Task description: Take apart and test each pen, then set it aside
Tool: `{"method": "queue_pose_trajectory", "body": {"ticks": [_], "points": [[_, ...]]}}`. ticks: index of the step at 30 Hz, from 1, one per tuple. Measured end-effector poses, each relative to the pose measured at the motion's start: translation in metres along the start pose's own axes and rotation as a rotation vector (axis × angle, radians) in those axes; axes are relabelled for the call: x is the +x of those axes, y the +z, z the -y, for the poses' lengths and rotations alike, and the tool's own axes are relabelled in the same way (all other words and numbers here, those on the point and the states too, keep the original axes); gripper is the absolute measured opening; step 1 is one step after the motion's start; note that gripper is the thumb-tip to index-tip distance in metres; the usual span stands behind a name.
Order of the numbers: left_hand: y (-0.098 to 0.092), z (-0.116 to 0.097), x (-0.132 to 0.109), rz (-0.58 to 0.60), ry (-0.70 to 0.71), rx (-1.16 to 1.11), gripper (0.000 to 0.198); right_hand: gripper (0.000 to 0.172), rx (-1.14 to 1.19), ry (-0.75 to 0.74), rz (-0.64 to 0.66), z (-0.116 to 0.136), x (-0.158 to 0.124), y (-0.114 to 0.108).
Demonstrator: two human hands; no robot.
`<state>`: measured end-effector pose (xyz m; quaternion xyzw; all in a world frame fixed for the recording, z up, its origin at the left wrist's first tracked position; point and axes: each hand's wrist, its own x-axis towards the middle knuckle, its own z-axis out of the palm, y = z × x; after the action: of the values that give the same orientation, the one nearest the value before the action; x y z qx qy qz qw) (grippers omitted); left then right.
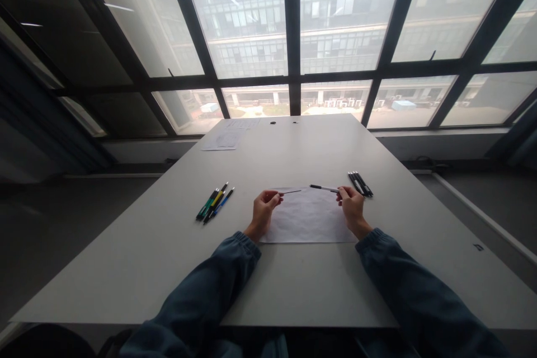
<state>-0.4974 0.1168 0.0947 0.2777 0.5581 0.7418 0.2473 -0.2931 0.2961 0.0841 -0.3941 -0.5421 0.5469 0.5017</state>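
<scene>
My left hand (263,210) is closed in a pinch on a thin dark refill (290,192) that points right. My right hand (351,205) is closed on a black-and-white pen barrel (323,187) that points left toward the refill; a small gap separates the two tips. Both hands hover over a white sheet of paper (308,221) lying on the grey table (168,246). Both sleeves are dark blue.
Several coloured pens (215,203) lie in a bunch left of the sheet. A few black pens (359,183) lie right of my right hand. More papers (224,140) rest at the table's far left end, below large windows.
</scene>
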Motion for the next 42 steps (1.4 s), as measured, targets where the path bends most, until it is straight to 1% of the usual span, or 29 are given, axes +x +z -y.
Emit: {"method": "queue_pose_trajectory", "body": {"ticks": [6,11,15,20,23,26,29,32,33,37,39,42], "points": [[0.000,0.003,0.001,0.010,-0.005,-0.021,0.033,0.035,-0.019,-0.010,0.014,-0.004,0.000,0.001],[0.000,0.002,0.001,0.022,-0.011,-0.028,0.030,0.034,-0.114,-0.076,0.127,-0.007,-0.001,0.002],[0.001,-0.002,-0.001,0.025,-0.013,-0.024,0.030,0.026,-0.272,-0.160,0.203,-0.011,-0.001,0.000],[0.003,-0.004,-0.002,0.037,-0.026,-0.022,0.029,0.019,-0.451,-0.254,0.263,-0.010,-0.003,-0.001],[0.005,-0.007,-0.002,0.043,-0.043,-0.031,0.028,0.013,-0.616,-0.302,0.306,-0.007,-0.004,-0.001],[0.006,-0.009,-0.004,0.051,-0.048,-0.025,0.027,0.012,-0.778,-0.320,0.338,-0.004,-0.005,-0.001],[0.008,-0.012,-0.006,0.066,-0.046,-0.019,0.027,0.010,-0.868,-0.365,0.370,-0.004,-0.006,-0.001],[0.009,-0.012,-0.007,0.078,-0.055,-0.025,0.028,0.009,-0.868,-0.435,0.388,-0.004,-0.006,-0.001],[0.009,-0.012,-0.007,0.084,-0.058,-0.026,0.028,0.011,-0.849,-0.463,0.384,-0.003,-0.007,0.000],[0.009,-0.009,-0.006,0.102,-0.057,-0.015,0.027,0.028,-0.681,-0.573,0.380,0.008,-0.015,0.004],[0.009,-0.007,-0.005,0.109,-0.054,-0.012,0.026,0.031,-0.578,-0.587,0.438,0.014,-0.021,0.008],[0.010,-0.008,-0.005,0.122,-0.045,0.016,0.026,0.034,-0.459,-0.547,0.570,0.018,-0.031,0.016]]}}
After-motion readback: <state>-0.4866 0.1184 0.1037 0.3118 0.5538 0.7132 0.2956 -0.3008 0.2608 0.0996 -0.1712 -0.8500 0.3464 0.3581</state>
